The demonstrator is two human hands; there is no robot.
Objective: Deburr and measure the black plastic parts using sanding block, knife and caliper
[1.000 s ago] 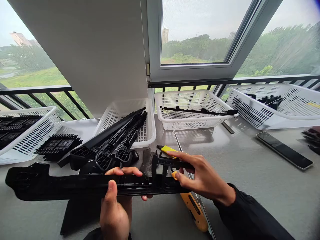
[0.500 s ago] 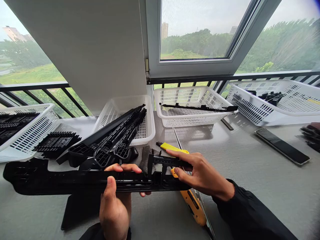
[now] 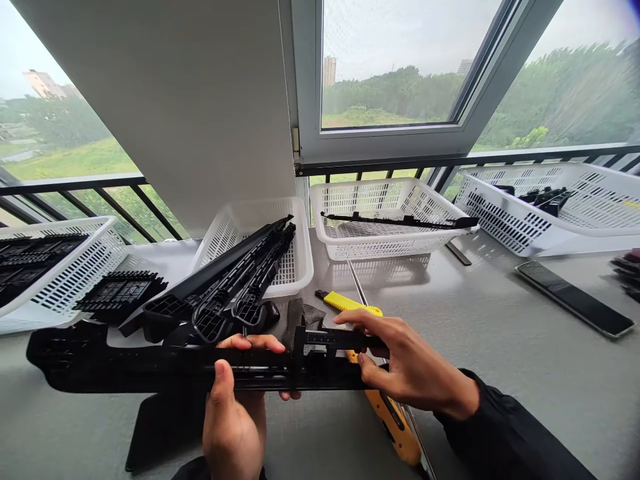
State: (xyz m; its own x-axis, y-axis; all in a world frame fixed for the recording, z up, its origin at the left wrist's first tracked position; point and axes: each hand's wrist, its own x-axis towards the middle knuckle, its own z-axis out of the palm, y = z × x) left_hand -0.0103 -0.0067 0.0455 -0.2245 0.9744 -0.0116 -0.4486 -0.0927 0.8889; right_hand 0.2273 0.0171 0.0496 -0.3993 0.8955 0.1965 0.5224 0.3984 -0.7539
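Observation:
My left hand (image 3: 234, 417) grips a long black plastic trim part (image 3: 145, 363) near its middle, thumb in front and fingers behind. The part lies level above the table, its wide end to the left. In my right hand (image 3: 407, 363) is a black vernier caliper (image 3: 330, 339), held by its beam end. Its jaws point down at a raised section of the trim part; whether they touch it I cannot tell. Behind the caliper are a yellow utility knife (image 3: 345, 303) and a dark grey foam-like piece (image 3: 303, 315). An orange-yellow handled tool (image 3: 395, 427) lies beneath my right hand.
Several similar black parts (image 3: 235, 280) lean over a white basket (image 3: 305, 267). Another basket (image 3: 380, 250) holds one long part. More baskets stand at far left (image 3: 95, 267) and far right (image 3: 500, 213). A phone (image 3: 575, 300) lies to the right; a dark flat object (image 3: 160, 433) lies below the trim part.
The caliper has moved lower against the trim part, its jaws now down over the raised section. The trim part's left end has shifted slightly right in view.

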